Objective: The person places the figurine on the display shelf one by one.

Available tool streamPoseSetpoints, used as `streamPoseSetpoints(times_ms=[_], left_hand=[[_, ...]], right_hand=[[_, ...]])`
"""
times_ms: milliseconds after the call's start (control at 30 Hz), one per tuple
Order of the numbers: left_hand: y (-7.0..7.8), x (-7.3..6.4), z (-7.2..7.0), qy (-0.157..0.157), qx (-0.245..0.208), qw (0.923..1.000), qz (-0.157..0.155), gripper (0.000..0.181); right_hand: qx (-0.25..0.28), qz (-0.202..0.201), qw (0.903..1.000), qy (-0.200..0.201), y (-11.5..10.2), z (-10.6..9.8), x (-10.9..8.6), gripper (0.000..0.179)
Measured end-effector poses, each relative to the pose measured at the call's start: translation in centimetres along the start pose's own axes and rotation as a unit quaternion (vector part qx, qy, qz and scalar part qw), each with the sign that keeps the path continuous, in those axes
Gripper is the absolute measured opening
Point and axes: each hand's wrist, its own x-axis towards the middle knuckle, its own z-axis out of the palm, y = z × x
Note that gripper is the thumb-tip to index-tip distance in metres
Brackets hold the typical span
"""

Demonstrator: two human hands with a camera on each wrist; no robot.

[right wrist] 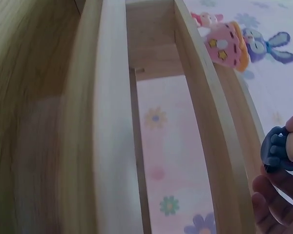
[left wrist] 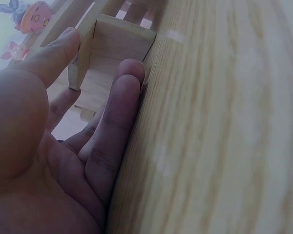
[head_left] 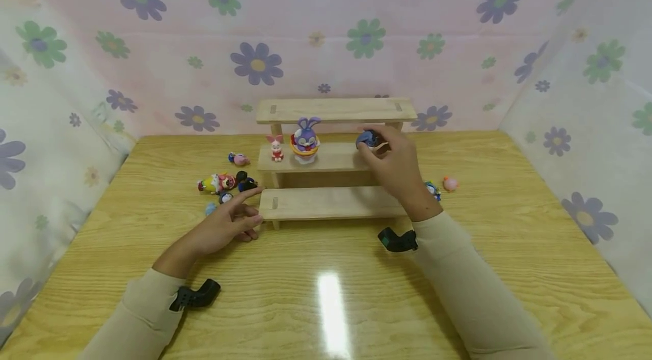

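Observation:
A three-tier wooden shelf (head_left: 326, 201) stands on the table. At the left end of its lowest board, my left hand (head_left: 224, 227) holds the edge, thumb near the front corner and index finger at the back one. My right hand (head_left: 394, 165) pinches a small dark blue figurine (right wrist: 274, 150) close over the right part of the middle board; fingers partly cover it. On that board's left side sit a pink-eared piglet figurine (head_left: 276, 149) and a purple rabbit figurine (head_left: 306, 139) in a round cup-like base.
Left of the shelf lie several small figurines, among them a yellow-and-pink one (head_left: 216, 183), a black-and-blue one (head_left: 247, 183) and a pink-and-blue one (head_left: 239, 159). On the right are a pink figurine (head_left: 450, 183) and a blue one (head_left: 433, 190). A flowered cloth (head_left: 316, 20) hangs behind.

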Motion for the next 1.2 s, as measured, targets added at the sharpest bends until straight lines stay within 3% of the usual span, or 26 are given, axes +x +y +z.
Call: streamPoseSetpoints(times_ms=[367, 667, 867, 1200], left_hand=[[-0.4, 0.1, 0.1, 0.004, 0.001, 1.0, 0.0, 0.071], [-0.2, 0.2, 0.0, 0.007, 0.0, 1.0, 0.0, 0.07], [-0.1, 0.1, 0.1, 0.006, 0.002, 1.0, -0.004, 0.07], [-0.1, 0.2, 0.0, 0.007, 0.003, 0.9999, -0.007, 0.069]], right_hand=[[0.011, 0.002, 0.9991, -0.041, -0.5, 1.6, -0.4, 0.038], [-0.026, -0.015, 0.9973, -0.067, -0.4, 2.5, -0.7, 0.042], [-0.075, -0.016, 0.995, -0.063, -0.4, 3.1, -1.1, 0.048], [-0.11, -0.005, 0.9928, -0.048, -0.8, 3.9, -0.7, 0.05]])
